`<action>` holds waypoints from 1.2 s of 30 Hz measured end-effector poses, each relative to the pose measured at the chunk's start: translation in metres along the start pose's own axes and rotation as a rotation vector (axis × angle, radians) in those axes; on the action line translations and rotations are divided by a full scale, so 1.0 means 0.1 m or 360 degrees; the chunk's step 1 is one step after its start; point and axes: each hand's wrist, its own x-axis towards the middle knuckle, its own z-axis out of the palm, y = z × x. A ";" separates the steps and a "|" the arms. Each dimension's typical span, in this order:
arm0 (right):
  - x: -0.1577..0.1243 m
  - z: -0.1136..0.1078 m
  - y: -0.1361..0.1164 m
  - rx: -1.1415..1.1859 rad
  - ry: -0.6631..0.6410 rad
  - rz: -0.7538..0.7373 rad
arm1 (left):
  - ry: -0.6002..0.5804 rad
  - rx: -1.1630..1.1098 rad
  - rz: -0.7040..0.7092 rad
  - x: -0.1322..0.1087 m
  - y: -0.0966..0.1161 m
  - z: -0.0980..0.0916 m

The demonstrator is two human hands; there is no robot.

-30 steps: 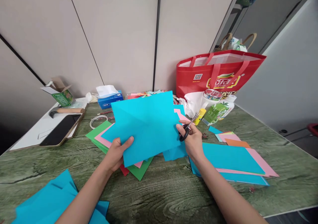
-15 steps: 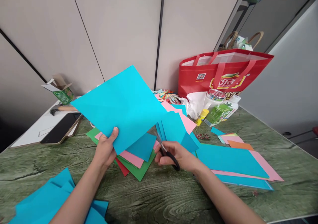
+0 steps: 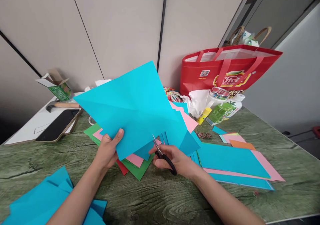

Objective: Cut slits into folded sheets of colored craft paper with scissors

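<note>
Above the middle of the green wood-grain table (image 3: 140, 198), as seen from where I stand, both hands of the person are occupied. The left hand (image 3: 107, 150) grips a blue sheet (image 3: 127, 108) by its near left edge. Its thumb lies flat on the face of the sheet; the other fingers pass behind it and are mostly hidden, so the grasp is a pinch closed to the thickness of the paper. The sheet is raised and tilted, one corner pointing left and another up toward the far wall panels.

The right hand (image 3: 172, 160) is closed around the scissors (image 3: 163, 156), its fingers curled about the black handles. The blades point far and left, their tips close to the near edge of the sheet; whether they touch it cannot be told, nor exactly how far the blades are parted.

Under the raised sheet lies a stack of coloured paper, with a green sheet (image 3: 139, 172) and a pink sheet (image 3: 135, 159) showing at the near side. Near left, beside the left forearm, rests a pile of blue paper (image 3: 41, 196). To the right lies another blue stack (image 3: 232, 160). Farther right stand a yellow glue stick (image 3: 204, 115) and a red bag (image 3: 197, 73).
</note>
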 end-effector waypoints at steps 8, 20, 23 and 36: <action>0.00 0.01 -0.02 -0.0013 0.0001 -0.0024 | -0.0100 0.0023 -0.0013 -0.01 -0.04 -0.01; 0.00 0.02 -0.03 0.0006 -0.0002 -0.0028 | -0.0118 -0.0005 0.0004 0.03 -0.09 -0.07; 0.00 0.02 -0.02 -0.0002 -0.0001 -0.0035 | -0.0127 -0.0009 0.0008 0.03 -0.10 -0.08; -0.02 0.01 -0.04 0.0043 -0.0015 0.0001 | -0.0125 0.0020 0.0010 0.01 -0.06 -0.05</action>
